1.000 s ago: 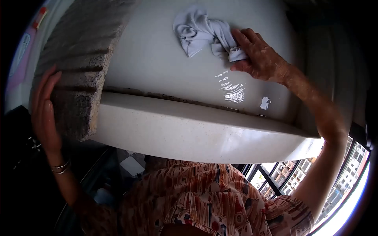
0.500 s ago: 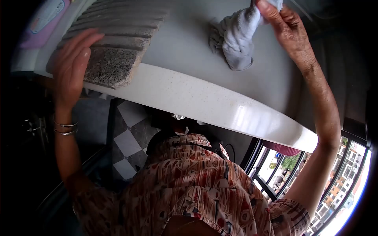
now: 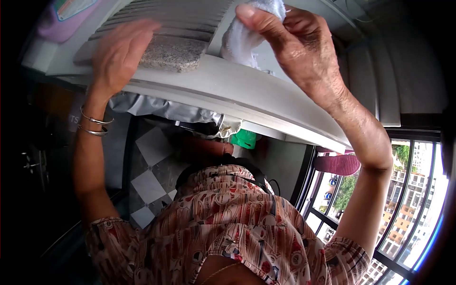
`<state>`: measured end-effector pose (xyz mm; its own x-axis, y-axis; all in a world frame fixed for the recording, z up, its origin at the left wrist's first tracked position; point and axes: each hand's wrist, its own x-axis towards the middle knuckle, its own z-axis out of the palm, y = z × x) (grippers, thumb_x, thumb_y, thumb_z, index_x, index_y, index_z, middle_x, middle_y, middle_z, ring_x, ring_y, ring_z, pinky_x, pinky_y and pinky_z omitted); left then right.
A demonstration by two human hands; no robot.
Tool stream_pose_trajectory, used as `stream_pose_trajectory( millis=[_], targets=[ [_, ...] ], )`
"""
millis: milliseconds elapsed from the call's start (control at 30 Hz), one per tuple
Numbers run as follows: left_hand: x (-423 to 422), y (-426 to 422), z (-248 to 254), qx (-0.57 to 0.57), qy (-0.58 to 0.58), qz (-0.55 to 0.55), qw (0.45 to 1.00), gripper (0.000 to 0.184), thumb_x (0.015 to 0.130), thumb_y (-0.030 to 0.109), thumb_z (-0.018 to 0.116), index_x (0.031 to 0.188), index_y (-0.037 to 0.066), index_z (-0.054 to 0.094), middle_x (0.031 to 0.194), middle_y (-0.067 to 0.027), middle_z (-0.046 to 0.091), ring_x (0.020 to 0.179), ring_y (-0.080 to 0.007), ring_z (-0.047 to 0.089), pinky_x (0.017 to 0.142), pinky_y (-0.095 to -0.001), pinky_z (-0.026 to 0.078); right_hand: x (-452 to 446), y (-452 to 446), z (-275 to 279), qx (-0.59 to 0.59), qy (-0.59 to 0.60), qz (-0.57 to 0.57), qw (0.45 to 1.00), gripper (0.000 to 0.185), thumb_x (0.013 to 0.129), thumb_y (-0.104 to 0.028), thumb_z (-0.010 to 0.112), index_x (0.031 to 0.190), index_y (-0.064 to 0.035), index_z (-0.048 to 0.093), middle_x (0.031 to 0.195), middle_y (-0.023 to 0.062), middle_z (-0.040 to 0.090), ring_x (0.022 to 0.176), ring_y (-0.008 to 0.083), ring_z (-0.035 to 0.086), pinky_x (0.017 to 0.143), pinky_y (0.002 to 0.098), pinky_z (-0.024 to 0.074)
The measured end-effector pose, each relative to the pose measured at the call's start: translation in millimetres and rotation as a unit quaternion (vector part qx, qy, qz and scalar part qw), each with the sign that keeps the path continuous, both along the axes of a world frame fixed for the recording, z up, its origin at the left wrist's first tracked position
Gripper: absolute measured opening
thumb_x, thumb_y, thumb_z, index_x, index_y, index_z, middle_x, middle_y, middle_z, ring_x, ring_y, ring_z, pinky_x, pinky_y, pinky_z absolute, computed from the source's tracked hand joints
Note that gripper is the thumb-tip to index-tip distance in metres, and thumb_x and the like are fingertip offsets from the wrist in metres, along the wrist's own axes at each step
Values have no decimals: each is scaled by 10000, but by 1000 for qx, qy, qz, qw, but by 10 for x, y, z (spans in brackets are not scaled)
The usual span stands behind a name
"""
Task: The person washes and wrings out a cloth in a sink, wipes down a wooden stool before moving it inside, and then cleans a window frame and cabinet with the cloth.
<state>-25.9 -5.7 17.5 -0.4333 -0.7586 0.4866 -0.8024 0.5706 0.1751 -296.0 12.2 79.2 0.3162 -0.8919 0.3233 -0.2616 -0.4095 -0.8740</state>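
A wet white cloth hangs from my right hand, pinched between the thumb and fingers, beside the right edge of the washboard. The grey stone washboard has ridges across it and a flat speckled front end that rests at the basin's front rim. Over its left front part is my left hand, fingers stretched out and slightly blurred, holding nothing. Whether those fingers touch the stone I cannot tell. Two silver bangles circle the left wrist.
The white basin rim runs between my body and the washboard. At the upper left stands a purple bottle. Below the rim hang a silvery sheet and something green. A barred window with a pink slipper is at right.
My right hand has moved left with the cloth, bringing it close to the washboard. My left hand sits farther right in view. The whole view has shifted, showing more below the rim.
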Motion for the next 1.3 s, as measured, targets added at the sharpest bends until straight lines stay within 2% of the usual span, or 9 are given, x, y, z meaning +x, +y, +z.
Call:
stream_pose_trajectory(
  millis=[67,133,200,400,567,667,933,1067,1300],
  targets=[
    [-50,13,51,-22,8,-5,1000,315,919,193,384,1055,11,602,1102,-136,599,1044,-302,536,901,-361,388,51,88,-129,-76,116,33,990,317,824,-288,667,826,29,651,592,107,604,504,159,597,501,293,490],
    [-121,-32,99,-44,8,-11,999,284,910,189,421,1031,16,610,1072,-129,611,1015,-307,544,871,-364,408,59,114,-342,-274,189,76,940,287,770,-296,693,763,-12,653,768,110,613,807,227,590,745,335,459],
    [-179,-50,109,-32,-1,2,999,288,911,198,425,1040,17,608,1079,-132,608,1025,-311,541,879,-365,405,18,179,-532,-378,226,108,891,185,708,-214,676,756,-37,655,814,79,590,868,221,542,787,331,423],
    [-184,-11,178,-36,-7,20,999,304,924,206,404,1040,13,608,1085,-140,601,1028,-315,537,887,-362,395,165,150,-652,-529,297,30,794,170,630,-164,580,732,-45,645,755,54,518,765,211,513,700,308,429],
    [-132,1,156,-12,-17,35,999,319,934,202,377,1058,11,600,1099,-140,595,1041,-310,531,904,-358,382,-64,182,-694,-533,331,27,778,160,647,-164,579,728,-39,637,752,45,509,741,198,499,673,295,434],
    [-114,10,114,4,-12,44,999,322,935,203,375,1064,7,596,1108,-139,595,1050,-303,531,909,-351,378,-503,256,-733,-468,337,22,817,156,652,-83,602,792,-18,630,781,46,503,729,192,496,665,301,459],
    [12,-54,-3,6,-20,42,999,323,932,213,390,1065,12,606,1086,-139,604,1041,-291,533,891,-359,392,-1808,703,-551,-278,394,-49,874,447,562,101,553,989,-10,625,981,106,594,959,292,565,816,390,464],
    [-96,-56,45,-14,-34,38,999,325,931,225,396,1059,18,612,1065,-131,612,1020,-289,539,874,-361,399,-1644,683,-609,-268,365,-88,887,302,679,56,627,968,-28,630,954,93,592,920,271,567,807,365,454],
    [-215,-57,115,-45,-67,40,996,323,924,236,397,1056,43,621,1036,-106,617,969,-285,544,833,-357,411,-570,206,-671,-345,302,1,889,283,641,37,631,918,-17,626,894,89,546,849,249,529,753,352,452]
  ],
)
